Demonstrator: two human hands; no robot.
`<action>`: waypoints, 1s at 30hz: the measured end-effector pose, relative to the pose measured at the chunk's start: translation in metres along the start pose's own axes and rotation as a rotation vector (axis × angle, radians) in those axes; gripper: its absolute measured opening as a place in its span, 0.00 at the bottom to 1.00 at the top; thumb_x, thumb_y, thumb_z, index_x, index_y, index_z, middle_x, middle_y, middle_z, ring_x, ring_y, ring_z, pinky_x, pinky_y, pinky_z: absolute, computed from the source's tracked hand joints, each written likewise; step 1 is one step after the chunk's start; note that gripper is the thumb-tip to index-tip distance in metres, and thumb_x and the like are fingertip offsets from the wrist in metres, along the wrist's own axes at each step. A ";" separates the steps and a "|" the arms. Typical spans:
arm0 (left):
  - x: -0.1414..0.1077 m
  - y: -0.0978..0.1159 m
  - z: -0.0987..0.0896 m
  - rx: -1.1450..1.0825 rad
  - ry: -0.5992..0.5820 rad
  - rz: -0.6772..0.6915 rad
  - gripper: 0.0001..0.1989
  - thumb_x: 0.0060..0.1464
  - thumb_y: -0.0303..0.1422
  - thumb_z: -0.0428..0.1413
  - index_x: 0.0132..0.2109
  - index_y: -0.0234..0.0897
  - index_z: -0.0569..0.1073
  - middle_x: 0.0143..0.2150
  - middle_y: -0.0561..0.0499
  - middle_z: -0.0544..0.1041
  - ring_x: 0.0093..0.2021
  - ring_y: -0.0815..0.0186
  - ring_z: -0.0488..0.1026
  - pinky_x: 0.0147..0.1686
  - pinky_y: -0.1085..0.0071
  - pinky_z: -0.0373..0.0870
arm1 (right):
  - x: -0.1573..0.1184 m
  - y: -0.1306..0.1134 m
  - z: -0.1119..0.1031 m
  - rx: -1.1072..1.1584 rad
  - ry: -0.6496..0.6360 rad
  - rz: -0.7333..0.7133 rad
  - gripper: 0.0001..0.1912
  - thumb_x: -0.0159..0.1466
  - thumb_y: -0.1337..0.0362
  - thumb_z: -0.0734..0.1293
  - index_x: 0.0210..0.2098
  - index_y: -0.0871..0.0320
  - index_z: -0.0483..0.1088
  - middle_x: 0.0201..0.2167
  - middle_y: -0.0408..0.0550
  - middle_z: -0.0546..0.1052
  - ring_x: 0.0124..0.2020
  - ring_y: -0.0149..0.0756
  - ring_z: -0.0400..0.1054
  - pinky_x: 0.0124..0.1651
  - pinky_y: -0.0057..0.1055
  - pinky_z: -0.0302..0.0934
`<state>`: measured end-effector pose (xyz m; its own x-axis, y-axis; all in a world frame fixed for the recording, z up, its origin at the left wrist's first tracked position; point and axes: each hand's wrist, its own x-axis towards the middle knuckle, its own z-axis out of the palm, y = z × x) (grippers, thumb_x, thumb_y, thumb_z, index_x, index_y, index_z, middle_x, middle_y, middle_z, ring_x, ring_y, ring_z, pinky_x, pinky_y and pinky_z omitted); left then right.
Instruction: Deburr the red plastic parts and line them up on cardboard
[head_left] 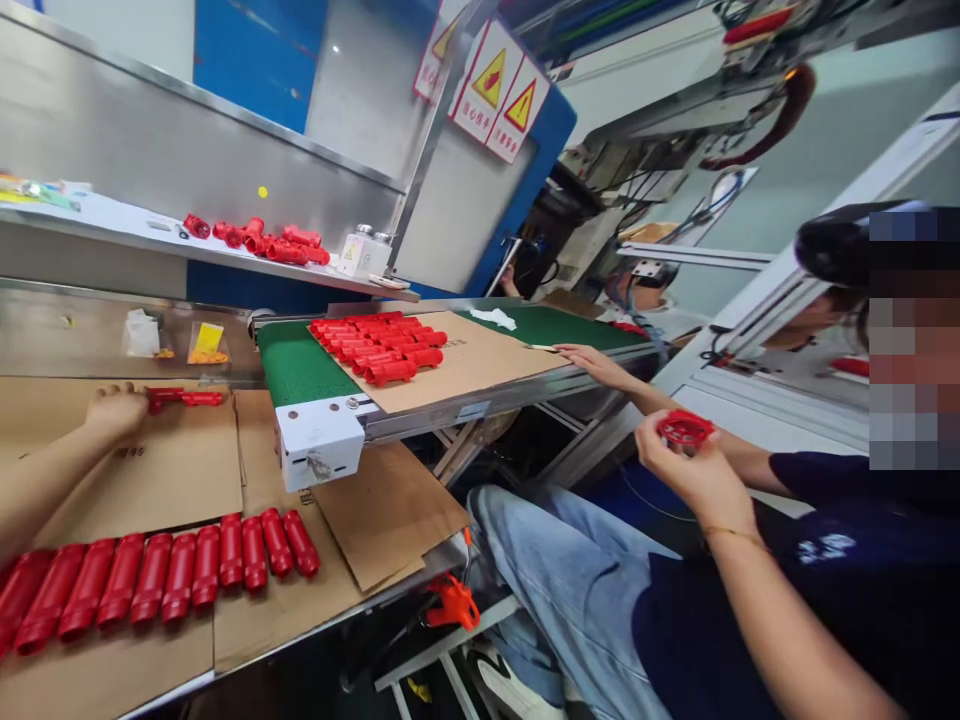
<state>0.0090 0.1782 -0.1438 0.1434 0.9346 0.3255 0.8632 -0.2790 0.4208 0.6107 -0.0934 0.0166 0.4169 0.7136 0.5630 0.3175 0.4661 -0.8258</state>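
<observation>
At the left, my left hand (118, 410) reaches in over a cardboard sheet, its fingers closed round one end of a slender red plastic part (191, 398). The rest of that part sticks out to the right of my fingers. In front of the hand, nearer the table edge, a row of red plastic tubes (157, 578) lies side by side on cardboard (277, 635). My right hand is out of the picture.
A person at the right holds a round red part (685, 428); their other hand rests near the green conveyor (292, 365). Red parts (382, 345) lie on cardboard there. A white conveyor end block (321, 440) juts out. Small bags (208, 343) and a shelf (112, 225) stand behind.
</observation>
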 end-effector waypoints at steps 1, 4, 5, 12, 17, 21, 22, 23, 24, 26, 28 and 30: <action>-0.012 0.003 -0.008 -0.026 -0.013 0.006 0.27 0.74 0.48 0.48 0.39 0.29 0.77 0.36 0.45 0.83 0.53 0.41 0.84 0.60 0.40 0.73 | -0.003 -0.009 0.009 0.021 -0.018 0.002 0.20 0.64 0.58 0.75 0.18 0.54 0.72 0.17 0.36 0.72 0.15 0.23 0.64 0.19 0.21 0.50; -0.080 0.007 -0.020 -0.132 -0.095 0.063 0.31 0.69 0.54 0.47 0.50 0.30 0.81 0.42 0.48 0.87 0.52 0.45 0.85 0.58 0.52 0.77 | -0.034 -0.021 0.058 0.102 -0.258 0.137 0.25 0.68 0.48 0.70 0.19 0.55 0.72 0.14 0.34 0.67 0.12 0.20 0.62 0.20 0.18 0.52; -0.115 0.006 -0.019 -0.185 -0.132 0.062 0.33 0.66 0.57 0.49 0.54 0.34 0.82 0.48 0.48 0.88 0.55 0.46 0.84 0.59 0.54 0.77 | -0.056 -0.016 0.082 0.123 -0.299 0.177 0.24 0.66 0.44 0.70 0.26 0.57 0.76 0.16 0.34 0.67 0.12 0.24 0.64 0.18 0.19 0.54; -0.376 0.015 -0.002 -0.764 -0.422 -0.423 0.29 0.53 0.53 0.68 0.61 0.54 0.84 0.63 0.47 0.83 0.63 0.41 0.80 0.55 0.57 0.81 | -0.334 0.059 0.264 0.291 -0.646 0.827 0.29 0.61 0.35 0.76 0.39 0.56 0.73 0.19 0.34 0.70 0.12 0.22 0.59 0.14 0.19 0.55; -0.428 0.024 0.018 -0.877 -0.459 -0.479 0.24 0.59 0.49 0.65 0.62 0.56 0.83 0.60 0.47 0.86 0.57 0.47 0.84 0.53 0.62 0.82 | -0.407 0.084 0.288 0.309 -0.754 0.957 0.31 0.61 0.33 0.75 0.36 0.56 0.70 0.20 0.33 0.69 0.13 0.20 0.59 0.16 0.17 0.53; -0.453 0.029 0.038 -0.961 -0.390 -0.576 0.23 0.59 0.51 0.66 0.58 0.50 0.85 0.49 0.45 0.88 0.46 0.52 0.85 0.49 0.65 0.83 | -0.422 0.088 0.281 0.316 -0.758 0.981 0.31 0.60 0.34 0.76 0.39 0.56 0.70 0.21 0.34 0.73 0.13 0.21 0.61 0.16 0.17 0.55; -0.458 0.031 0.042 -0.993 -0.360 -0.611 0.22 0.58 0.51 0.67 0.55 0.48 0.86 0.45 0.45 0.87 0.44 0.53 0.85 0.47 0.65 0.83 | -0.428 0.087 0.280 0.315 -0.774 0.990 0.31 0.59 0.34 0.77 0.39 0.55 0.69 0.21 0.34 0.73 0.13 0.21 0.61 0.16 0.17 0.55; -0.463 0.033 0.046 -1.018 -0.317 -0.649 0.22 0.57 0.51 0.68 0.53 0.46 0.86 0.41 0.46 0.87 0.42 0.54 0.85 0.44 0.67 0.84 | -0.433 0.086 0.278 0.313 -0.778 1.000 0.32 0.58 0.35 0.78 0.38 0.55 0.69 0.21 0.34 0.73 0.13 0.21 0.61 0.16 0.17 0.54; -0.467 0.036 0.049 -1.028 -0.262 -0.690 0.21 0.55 0.51 0.70 0.50 0.45 0.85 0.39 0.46 0.86 0.39 0.56 0.84 0.42 0.68 0.83 | -0.439 0.084 0.277 0.308 -0.764 1.008 0.32 0.58 0.34 0.78 0.38 0.55 0.69 0.20 0.33 0.73 0.13 0.21 0.61 0.16 0.17 0.54; -0.471 0.042 0.053 -1.014 -0.165 -0.763 0.21 0.52 0.51 0.72 0.46 0.43 0.83 0.36 0.49 0.84 0.36 0.60 0.82 0.38 0.72 0.81 | -0.449 0.083 0.274 0.296 -0.712 1.018 0.32 0.59 0.33 0.77 0.38 0.55 0.68 0.20 0.32 0.71 0.13 0.20 0.60 0.16 0.17 0.54; -0.472 0.048 0.054 -1.008 -0.118 -0.808 0.22 0.51 0.50 0.73 0.45 0.43 0.81 0.39 0.49 0.85 0.37 0.62 0.81 0.38 0.75 0.80 | -0.456 0.082 0.270 0.292 -0.681 1.025 0.33 0.59 0.31 0.75 0.38 0.54 0.68 0.19 0.32 0.70 0.13 0.21 0.60 0.16 0.17 0.54; -0.471 0.053 0.052 -1.028 -0.107 -0.830 0.23 0.50 0.51 0.74 0.45 0.42 0.80 0.39 0.50 0.84 0.38 0.63 0.81 0.40 0.75 0.79 | -0.461 0.082 0.267 0.290 -0.665 0.999 0.33 0.60 0.31 0.74 0.37 0.54 0.68 0.19 0.33 0.70 0.13 0.21 0.61 0.16 0.18 0.55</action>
<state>0.0126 -0.2649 -0.3189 -0.1677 0.9072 -0.3859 -0.0378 0.3852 0.9221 0.2176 -0.2441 -0.3195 -0.1732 0.9110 -0.3744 -0.1277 -0.3977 -0.9086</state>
